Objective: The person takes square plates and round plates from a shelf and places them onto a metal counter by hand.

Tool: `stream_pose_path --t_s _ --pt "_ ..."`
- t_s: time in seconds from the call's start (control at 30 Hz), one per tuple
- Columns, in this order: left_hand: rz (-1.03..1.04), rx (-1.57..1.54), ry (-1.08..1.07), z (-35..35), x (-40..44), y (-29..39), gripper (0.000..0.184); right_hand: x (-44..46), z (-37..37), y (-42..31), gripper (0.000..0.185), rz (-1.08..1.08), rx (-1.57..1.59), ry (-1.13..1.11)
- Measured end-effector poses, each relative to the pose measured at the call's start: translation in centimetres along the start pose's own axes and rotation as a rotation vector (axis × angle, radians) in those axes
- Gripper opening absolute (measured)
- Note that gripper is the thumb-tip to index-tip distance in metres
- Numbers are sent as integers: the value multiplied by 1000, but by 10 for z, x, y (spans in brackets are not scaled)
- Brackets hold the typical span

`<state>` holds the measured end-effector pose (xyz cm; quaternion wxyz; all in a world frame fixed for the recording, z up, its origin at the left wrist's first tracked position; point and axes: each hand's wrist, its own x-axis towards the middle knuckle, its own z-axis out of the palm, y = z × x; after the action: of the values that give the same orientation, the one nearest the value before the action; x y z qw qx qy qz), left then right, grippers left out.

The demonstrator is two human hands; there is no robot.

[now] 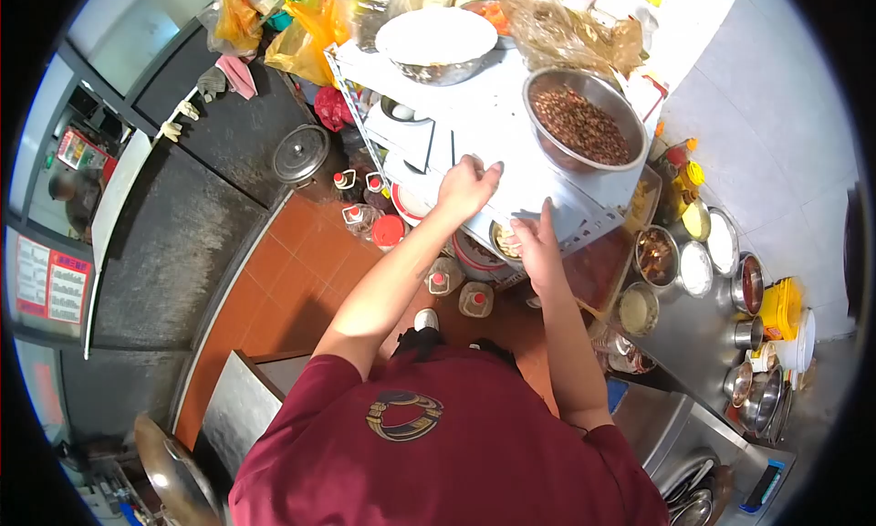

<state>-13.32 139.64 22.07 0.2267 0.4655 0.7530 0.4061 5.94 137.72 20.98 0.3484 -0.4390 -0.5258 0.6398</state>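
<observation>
Over the near edge of the white shelf top (511,115) is my left hand (469,187), its fingers curled together; what they hold, if anything, is too small to tell. My right hand (537,245) is to the right and a little nearer, index finger stretched out and thumb apart, with nothing visible between them. Beyond my right hand, a steel bowl (631,124) of reddish-brown peppercorn-like pieces (579,124) stands on the shelf top. A small bowl with pale contents (502,240) shows below, partly hidden by my right hand.
A large white-filled bowl (436,41) and plastic bags (306,38) stand at the back. Sauce bowls (657,255) line the steel counter (680,330) at right. Jugs (476,299) stand on the red-tiled floor (301,270). A person (75,193) shows beyond the window at left.
</observation>
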Motion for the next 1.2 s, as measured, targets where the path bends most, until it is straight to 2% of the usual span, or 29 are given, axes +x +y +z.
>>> stream_pose_path --t_s 0.07,0.17,0.2,0.5,0.73,0.83,0.93,1.03,1.2 --pt "-4 63 16 3 23 -2 53 8 8 2 89 27 -32 53" --pt "-67 195 -80 3 46 -1 49 15 13 5 89 19 -115 85" --pt "-121 234 -179 -3 50 5 52 17 15 7 91 29 -113 109" --pt "-176 193 -134 -6 57 2 49 20 29 -1 92 20 -86 163" --pt "79 -54 -81 -2 62 -34 42 23 31 5 80 -6 -66 243" --pt "-93 -495 -259 -16 48 -35 33 26 26 11 73 -22 38 299" --pt "-73 -651 -294 -18 38 -39 28 25 26 10 63 -31 112 359" --pt "-55 -764 -280 -34 21 -32 26 27 23 10 53 -77 147 438" --pt "17 -664 -313 -54 4 -39 23 31 15 11 35 -107 203 438"
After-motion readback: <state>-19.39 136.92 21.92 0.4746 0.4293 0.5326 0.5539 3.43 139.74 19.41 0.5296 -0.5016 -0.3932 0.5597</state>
